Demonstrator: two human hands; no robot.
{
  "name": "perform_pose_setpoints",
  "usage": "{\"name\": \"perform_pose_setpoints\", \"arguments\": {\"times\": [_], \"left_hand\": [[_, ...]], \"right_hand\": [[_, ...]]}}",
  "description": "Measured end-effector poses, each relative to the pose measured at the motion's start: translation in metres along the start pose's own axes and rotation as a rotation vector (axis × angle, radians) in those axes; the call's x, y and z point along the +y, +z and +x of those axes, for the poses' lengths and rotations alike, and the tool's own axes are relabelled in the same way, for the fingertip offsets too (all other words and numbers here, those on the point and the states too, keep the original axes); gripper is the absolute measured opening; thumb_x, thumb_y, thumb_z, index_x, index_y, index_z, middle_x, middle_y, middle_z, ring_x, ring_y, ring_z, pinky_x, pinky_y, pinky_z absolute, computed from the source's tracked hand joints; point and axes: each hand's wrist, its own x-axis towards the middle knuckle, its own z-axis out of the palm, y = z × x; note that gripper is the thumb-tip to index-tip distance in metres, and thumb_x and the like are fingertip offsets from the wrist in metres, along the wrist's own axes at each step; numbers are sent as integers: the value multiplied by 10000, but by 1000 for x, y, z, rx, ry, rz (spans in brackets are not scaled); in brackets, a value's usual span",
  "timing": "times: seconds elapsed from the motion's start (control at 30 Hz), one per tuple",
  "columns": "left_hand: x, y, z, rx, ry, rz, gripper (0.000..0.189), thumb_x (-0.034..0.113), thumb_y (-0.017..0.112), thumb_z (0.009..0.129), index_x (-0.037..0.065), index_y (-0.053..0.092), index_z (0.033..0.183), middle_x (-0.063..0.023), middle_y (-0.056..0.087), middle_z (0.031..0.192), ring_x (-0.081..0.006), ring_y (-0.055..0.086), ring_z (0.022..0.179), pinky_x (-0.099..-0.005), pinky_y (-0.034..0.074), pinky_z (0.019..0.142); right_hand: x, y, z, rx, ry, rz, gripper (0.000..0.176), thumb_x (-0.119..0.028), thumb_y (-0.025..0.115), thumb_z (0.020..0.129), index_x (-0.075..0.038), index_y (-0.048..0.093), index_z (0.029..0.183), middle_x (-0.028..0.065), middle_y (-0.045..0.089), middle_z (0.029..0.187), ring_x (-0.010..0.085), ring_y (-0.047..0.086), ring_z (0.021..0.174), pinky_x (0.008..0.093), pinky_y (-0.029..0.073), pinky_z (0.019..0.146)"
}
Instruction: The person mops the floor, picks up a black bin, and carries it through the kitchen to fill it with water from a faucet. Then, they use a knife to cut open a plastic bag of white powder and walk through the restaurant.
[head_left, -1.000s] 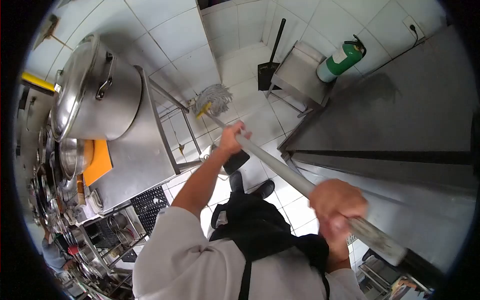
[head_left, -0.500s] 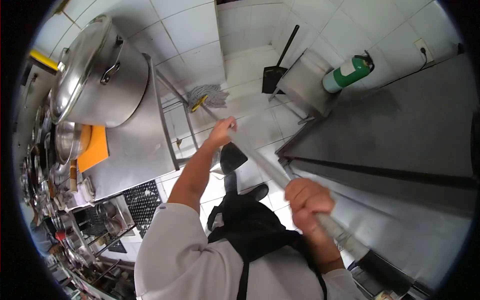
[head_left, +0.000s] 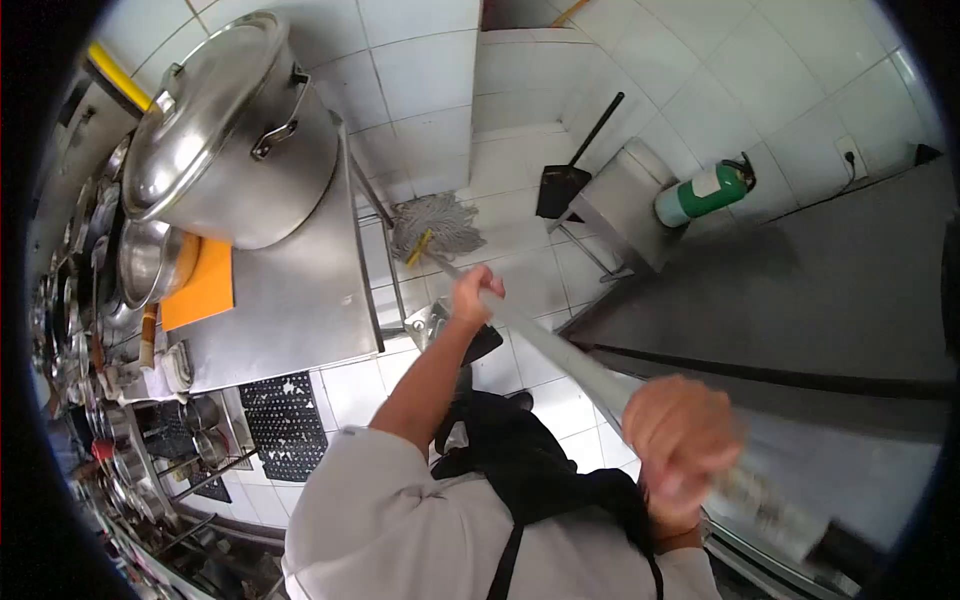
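I hold a long grey mop handle (head_left: 560,352) with both hands. My left hand (head_left: 474,296) grips it lower down, toward the mop head. My right hand (head_left: 682,442) grips it near the top end, close to my chest. The stringy grey mop head (head_left: 437,226) with a yellow clip lies on the white tiled floor (head_left: 520,170) beside the leg of the steel table (head_left: 290,300). My black shoes and dark apron show below my arms.
A big lidded steel pot (head_left: 225,130) and an orange board (head_left: 200,288) sit on the left steel table. A steel counter (head_left: 800,290) runs along the right. A black dustpan (head_left: 562,188), a small steel stand (head_left: 625,215) and a green extinguisher (head_left: 702,192) stand by the far wall. Black floor mats (head_left: 280,425) lie at left.
The mop head has swung along the floor near the table leg, first farther away, now back to the right. My right hand moved with the handle and is blurred. The view shifted.
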Motion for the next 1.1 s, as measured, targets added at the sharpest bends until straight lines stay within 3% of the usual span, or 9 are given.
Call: {"name": "perform_pose_setpoints", "arguments": {"times": [0.03, 0.23, 0.33, 0.47, 0.57, 0.77, 0.87, 0.9, 1.1], "left_hand": [[-3, 6, 10, -93, 57, 14, 206, 135, 692, 704, 69, 497, 719, -126, 526, 590, -333, 547, 557, -404, 444, 527], [-29, 28, 71, -450, 309, 5, 243, 152, 727, 680, 56, 512, 740, -159, 561, 630, -380, 577, 629, -435, 460, 579], [-19, 30, 73, -558, 244, 41, 280, 193, 746, 687, 42, 519, 752, -170, 581, 657, -394, 579, 655, -444, 470, 606], [-30, -13, 58, -452, 178, 76, 283, 213, 750, 692, 42, 531, 748, -167, 586, 667, -395, 579, 662, -453, 478, 639], [-35, -44, 39, -384, 144, 167, 262, 174, 737, 659, 49, 523, 741, -143, 575, 647, -360, 577, 647, -436, 475, 637], [-17, 17, 36, -450, 185, 196, 242, 162, 739, 641, 55, 539, 725, -120, 579, 641, -334, 583, 645, -412, 466, 616], [6, 57, 28, -544, 243, 83, 252, 190, 767, 640, 59, 564, 714, -108, 589, 641, -318, 593, 640, -402, 465, 604], [18, 66, 19, -569, 256, 34, 257, 201, 777, 640, 60, 573, 710, -103, 593, 640, -311, 598, 637, -399, 465, 600], [107, 91, -35, -908, 194, -204, 332, 332, 787, 737, 72, 584, 703, -108, 623, 634, -300, 632, 601, -386, 480, 588]], "right_hand": [[-2, 3, 0, 179, 103, -75, 264, -29, 695, 757, -53, 455, 650, 58, 486, 521, 174, 460, 436, 328, 397, 441], [38, 16, -32, 233, -25, -340, 214, -117, 630, 874, -82, 457, 754, 36, 477, 535, 163, 443, 462, 339, 407, 486], [36, -8, -34, 239, -74, -362, 221, -152, 621, 889, -94, 451, 761, 23, 463, 514, 136, 468, 449, 335, 435, 462], [50, -2, -17, 66, -93, -291, 296, -179, 625, 900, -117, 398, 720, -23, 424, 520, 97, 420, 416, 266, 449, 453], [52, 5, -23, 37, -17, -182, 334, -204, 675, 875, -110, 419, 682, -12, 434, 495, 121, 446, 399, 292, 446, 431], [13, -32, -34, 345, 95, -237, 304, -205, 623, 893, -101, 421, 691, 2, 421, 505, 142, 403, 408, 334, 402, 449], [-14, -37, -35, 376, -18, -330, 257, -155, 586, 894, -102, 423, 703, -3, 419, 521, 127, 388, 410, 323, 393, 441], [-29, -39, -40, 435, 24, -309, 238, -171, 648, 884, -103, 488, 722, 16, 462, 518, 154, 457, 433, 343, 431, 450], [-115, -34, -25, 331, -32, -503, 228, -199, 621, 924, -92, 520, 749, -11, 507, 475, 69, 484, 358, 231, 420, 320]]}}
